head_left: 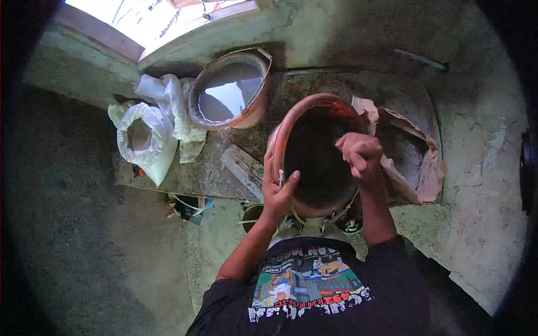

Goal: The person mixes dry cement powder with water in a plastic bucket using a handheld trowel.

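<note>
While the left hand (277, 196) is gripping the rim of the tub (287, 122) at the bench (213, 171), the right hand (362, 152) is clenching above its opening, and this stiff, probably heavy tub is needing holds on opposite rim sides.

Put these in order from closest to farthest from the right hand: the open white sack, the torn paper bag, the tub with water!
From the right hand, in the head view:
1. Torn paper bag: right beside it, on the right.
2. Tub with water: to the left, near the wall.
3. Open white sack: farthest left.
</note>
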Action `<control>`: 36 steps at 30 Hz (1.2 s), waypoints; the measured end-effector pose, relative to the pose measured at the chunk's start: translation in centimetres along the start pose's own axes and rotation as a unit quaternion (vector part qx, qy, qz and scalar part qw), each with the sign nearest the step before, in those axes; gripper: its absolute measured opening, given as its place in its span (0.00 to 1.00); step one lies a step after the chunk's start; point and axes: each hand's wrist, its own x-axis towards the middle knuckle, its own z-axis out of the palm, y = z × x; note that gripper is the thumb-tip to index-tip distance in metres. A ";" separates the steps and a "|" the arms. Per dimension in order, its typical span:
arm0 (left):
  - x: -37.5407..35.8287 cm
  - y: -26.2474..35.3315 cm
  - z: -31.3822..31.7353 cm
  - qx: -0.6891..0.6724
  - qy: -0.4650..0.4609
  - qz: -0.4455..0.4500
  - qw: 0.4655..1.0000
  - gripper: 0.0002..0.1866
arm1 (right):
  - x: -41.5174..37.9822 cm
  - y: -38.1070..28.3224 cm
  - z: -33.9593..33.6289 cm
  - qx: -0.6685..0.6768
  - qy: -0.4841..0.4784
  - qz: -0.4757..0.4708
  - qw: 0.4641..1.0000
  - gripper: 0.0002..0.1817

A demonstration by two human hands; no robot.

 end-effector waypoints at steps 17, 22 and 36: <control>-0.9 0.1 0.2 0.064 0.025 0.004 0.998 0.39 | -6.7 -7.0 3.2 0.256 0.162 0.039 0.952 0.23; -1.1 -0.1 0.5 -0.004 0.029 -0.010 1.000 0.37 | -9.4 -2.6 2.2 0.171 0.187 0.100 0.962 0.24; -1.6 0.2 0.5 0.005 0.028 -0.018 0.999 0.38 | -2.2 0.2 -1.0 0.029 0.063 -0.036 0.997 0.35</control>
